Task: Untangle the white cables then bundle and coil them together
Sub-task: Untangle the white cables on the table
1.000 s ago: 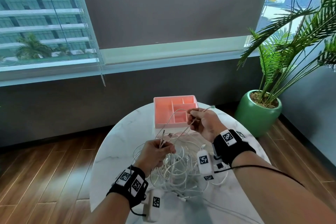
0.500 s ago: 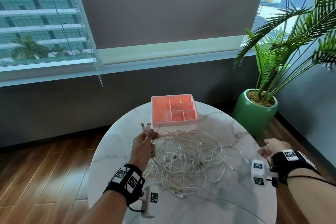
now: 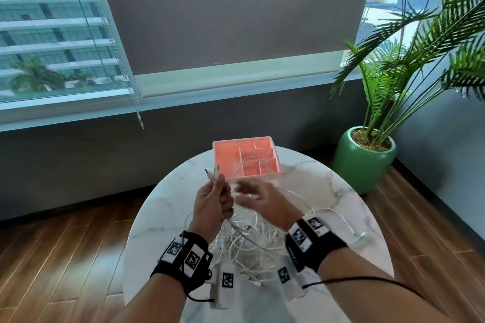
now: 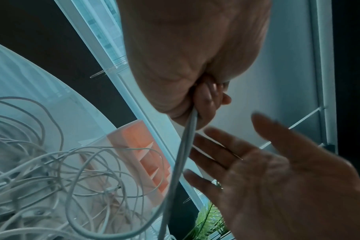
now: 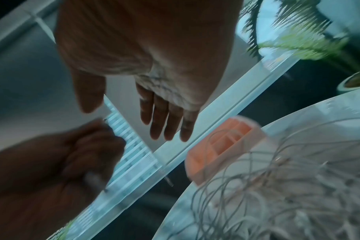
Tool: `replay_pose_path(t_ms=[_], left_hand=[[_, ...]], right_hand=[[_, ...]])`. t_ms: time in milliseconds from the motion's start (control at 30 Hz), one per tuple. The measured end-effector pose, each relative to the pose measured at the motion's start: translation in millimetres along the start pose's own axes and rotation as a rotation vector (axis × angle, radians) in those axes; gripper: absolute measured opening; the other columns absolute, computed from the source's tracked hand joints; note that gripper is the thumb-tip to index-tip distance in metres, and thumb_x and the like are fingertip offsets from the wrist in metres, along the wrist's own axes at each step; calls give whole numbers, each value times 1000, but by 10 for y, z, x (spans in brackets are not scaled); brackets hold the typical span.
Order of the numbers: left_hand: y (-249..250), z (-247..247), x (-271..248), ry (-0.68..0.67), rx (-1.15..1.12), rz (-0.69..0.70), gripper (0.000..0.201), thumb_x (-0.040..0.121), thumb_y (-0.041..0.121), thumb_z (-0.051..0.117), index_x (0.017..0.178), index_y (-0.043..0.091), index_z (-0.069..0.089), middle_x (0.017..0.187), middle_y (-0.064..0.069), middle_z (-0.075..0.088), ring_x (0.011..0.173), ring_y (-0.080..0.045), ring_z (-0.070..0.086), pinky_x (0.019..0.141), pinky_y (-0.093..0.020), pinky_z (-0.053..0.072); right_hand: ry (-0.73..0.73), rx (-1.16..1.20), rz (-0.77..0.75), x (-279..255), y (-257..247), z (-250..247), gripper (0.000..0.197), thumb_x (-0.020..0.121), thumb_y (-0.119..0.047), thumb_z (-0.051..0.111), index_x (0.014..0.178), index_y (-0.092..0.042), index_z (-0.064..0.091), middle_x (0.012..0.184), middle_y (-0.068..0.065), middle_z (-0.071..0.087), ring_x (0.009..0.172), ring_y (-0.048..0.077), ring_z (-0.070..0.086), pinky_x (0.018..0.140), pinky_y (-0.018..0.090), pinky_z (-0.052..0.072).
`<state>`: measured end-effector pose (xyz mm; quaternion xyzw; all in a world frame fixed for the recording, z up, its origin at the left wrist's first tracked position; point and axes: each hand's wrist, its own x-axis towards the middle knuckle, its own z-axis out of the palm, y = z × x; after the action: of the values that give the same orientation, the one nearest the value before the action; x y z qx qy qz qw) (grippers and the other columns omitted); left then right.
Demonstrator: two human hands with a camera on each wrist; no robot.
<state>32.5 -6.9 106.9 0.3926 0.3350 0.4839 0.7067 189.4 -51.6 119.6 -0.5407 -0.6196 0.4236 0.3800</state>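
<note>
A tangle of thin white cables [image 3: 246,241] sprawls across the round white marble table [image 3: 328,191], one loop reaching the far pink plastic divided tray [image 3: 225,155]. The left hand [image 3: 214,202] grips two cable ends, plugs poking above its fist. Just right of it, the right hand [image 3: 262,198] hovers blurred, fingers spread, holding nothing. A potted green palm [image 3: 367,155] stands at far right.

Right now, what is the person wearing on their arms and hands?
Both forearms are bare, with no sleeves or gloves. The left hand and right hand each have a black wrist strap carrying white tags printed with black square-pattern markers. A small white camera box, also marked, hangs under each wrist. A thin black wire runs back along the right forearm.
</note>
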Motion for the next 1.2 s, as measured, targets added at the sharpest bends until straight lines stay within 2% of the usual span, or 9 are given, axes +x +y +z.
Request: replay_pose_path(t_ms=[100,233,333,567,700,800,967,1067,1200], left_hand=[[98,20,-7,46,-47,48,40,103,38,47,73,11,49,55,1,27,42,-10,24,39,-21,17],[253,-208,47,151,-87,115,45,105,39,43,67,15,45,57,1,25,44,-10,21,44,-26,14],[196,-361,88,196,-93,92,45,105,38,44,66,16,44,57,0,23,43,-11,22,41,-23,17],[-79,-181,150,181,-91,68,49,106,37,42,63,15,41,54,2,24,42,-10,22,41,-20,18],[43,-250,228,245,-117,119,49,107,37,41,62,16,40,52,4,24,41,-9,20,42,-20,15],[116,-361,259,281,-146,122,49,107,38,41,62,17,39,51,4,24,40,-9,19,43,-21,13],[-1,-396,257,281,-93,102,48,107,37,41,64,16,40,51,5,24,40,-9,19,42,-20,14],[-85,-415,256,289,-78,74,48,107,36,42,63,17,39,51,5,23,39,-8,18,45,-20,12],[-144,-455,253,284,-44,39,46,107,35,41,65,17,38,52,4,22,38,-8,18,42,-16,15]], right_hand=[[-217,106,92,26,6,373,29,89,-22,71,114,-8,63,95,19,72,84,28,71,88,43,58],[-307,-253,169,-22,230,281,27,95,-40,62,79,-19,69,57,-3,59,48,13,53,56,30,48],[-243,-370,118,-86,398,-73,31,98,-42,57,72,-27,63,57,-9,52,47,2,45,54,24,42],[-207,-873,56,-259,479,-586,33,94,-46,57,73,-22,54,72,-6,51,64,9,45,61,26,37],[17,-907,141,-433,641,-907,31,92,-39,57,69,-23,45,62,-4,53,62,20,57,56,31,39],[171,-861,163,-529,736,-1147,34,94,-41,59,71,-25,41,61,-4,51,60,20,53,55,33,35],[498,-738,-74,-507,728,-1408,28,90,-29,69,73,-21,48,68,-4,51,65,19,49,60,32,38],[792,-565,-160,-470,546,-1537,17,90,-16,71,82,-15,56,78,0,61,73,21,58,67,32,48],[726,-515,-91,-480,386,-1710,27,87,-33,74,74,-15,58,65,-4,62,58,7,54,56,22,43]])
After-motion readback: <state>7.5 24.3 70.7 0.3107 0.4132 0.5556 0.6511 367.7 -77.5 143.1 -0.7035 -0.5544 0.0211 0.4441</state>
